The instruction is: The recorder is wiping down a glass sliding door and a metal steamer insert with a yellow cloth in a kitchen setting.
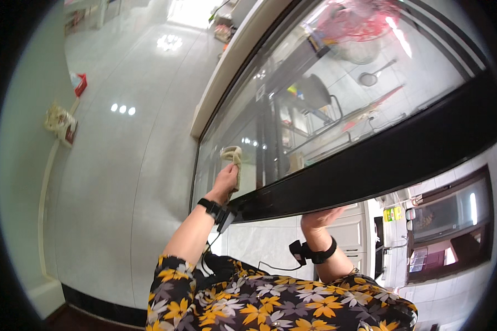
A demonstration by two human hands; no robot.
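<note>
My left hand [224,181] grips a folded beige cloth [232,154] and holds it against the lower part of a glass door pane [210,167]. The pane sits in a wide black door frame [356,159] that runs diagonally across the view. On the other side of this frame is my right hand [321,218], close against its edge. The frame hides part of the right hand, so its grip is unclear. Both wrists wear black straps with small devices, and thin cables run from them.
Beyond the glass, or reflected in it, appear a strainer [369,78] and a red plastic bag [356,20]. White cabinets [348,227] and a dark-framed window [451,223] lie to the right. Grey floor tiles [103,186] stretch left, with a cream-coloured figure [61,122] by the wall.
</note>
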